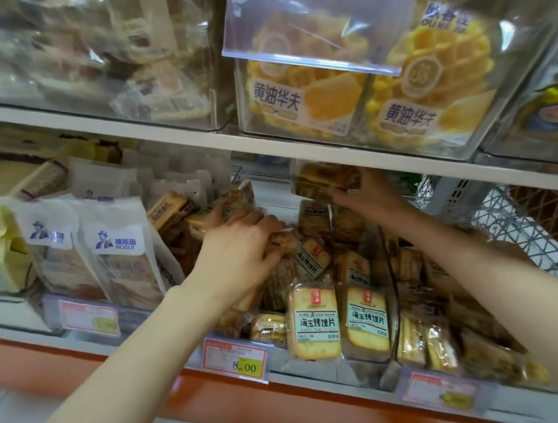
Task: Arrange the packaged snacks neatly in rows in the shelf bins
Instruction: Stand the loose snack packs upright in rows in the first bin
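Note:
The middle bin (335, 371) on the lower shelf holds several clear packets of toasted bread slices (315, 321), some upright in front and others jumbled behind. My left hand (237, 251) reaches into the bin's left side, its fingers curled over a loose pile of packets (282, 241). My right hand (369, 193) is raised at the back of the bin, just under the upper shelf board, and grips a brown snack packet (323, 181) by its right end.
White bread bags (114, 251) fill the bin to the left. Yellow waffle packs (299, 99) sit in clear bins on the upper shelf. A white wire rack (520, 227) stands at the right. Price tags (236, 358) line the shelf's front edge.

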The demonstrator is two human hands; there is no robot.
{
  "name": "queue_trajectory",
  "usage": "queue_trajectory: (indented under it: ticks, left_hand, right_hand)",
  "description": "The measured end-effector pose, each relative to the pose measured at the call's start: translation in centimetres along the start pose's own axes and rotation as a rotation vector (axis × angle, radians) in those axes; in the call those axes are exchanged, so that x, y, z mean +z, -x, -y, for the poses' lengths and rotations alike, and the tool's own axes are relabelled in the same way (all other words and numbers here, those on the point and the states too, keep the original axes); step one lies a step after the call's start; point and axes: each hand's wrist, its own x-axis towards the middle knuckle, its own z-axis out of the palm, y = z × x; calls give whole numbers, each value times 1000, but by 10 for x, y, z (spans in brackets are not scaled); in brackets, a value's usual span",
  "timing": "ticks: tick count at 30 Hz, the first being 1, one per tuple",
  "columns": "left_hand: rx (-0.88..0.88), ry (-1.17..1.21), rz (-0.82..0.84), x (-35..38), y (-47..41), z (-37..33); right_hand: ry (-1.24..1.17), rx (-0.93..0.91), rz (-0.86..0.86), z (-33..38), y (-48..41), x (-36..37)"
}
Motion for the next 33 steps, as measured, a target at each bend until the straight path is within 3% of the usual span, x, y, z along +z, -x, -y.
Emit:
queue_trajectory:
  ticks: [4,7,12,17,20,23,27,30,33]
  left_hand:
    - [23,1,-51,3,-3,-12]
    - [-9,21,24,1,-6,-24]
    - [-11,140,43,1,-10,-42]
    - [-155,473,216,0,-22,-53]
    - [-111,542,268,2,-27,-57]
    - [-79,644,250,0,-28,-54]
    - [-8,705,228,-2,-26,-44]
    - [21,702,169,-2,-25,-42]
    - [11,625,69,1,-24,-44]
  right_hand:
    - [303,-173,-28,-20,38,-20]
    - [449,-251,-45,-33,58,-25]
    - [340,-306,-56,-44,77,-27]
    - [92,-463,-110,-43,87,-26]
    - [44,-530,-126,-44,95,-22]
    - [16,-329,-28,-42,97,-27]
    - [-215,-22,236,-42,93,-38]
    - [-220,24,307,-41,93,-36]
    - [-203,32,272,-31,93,-33]
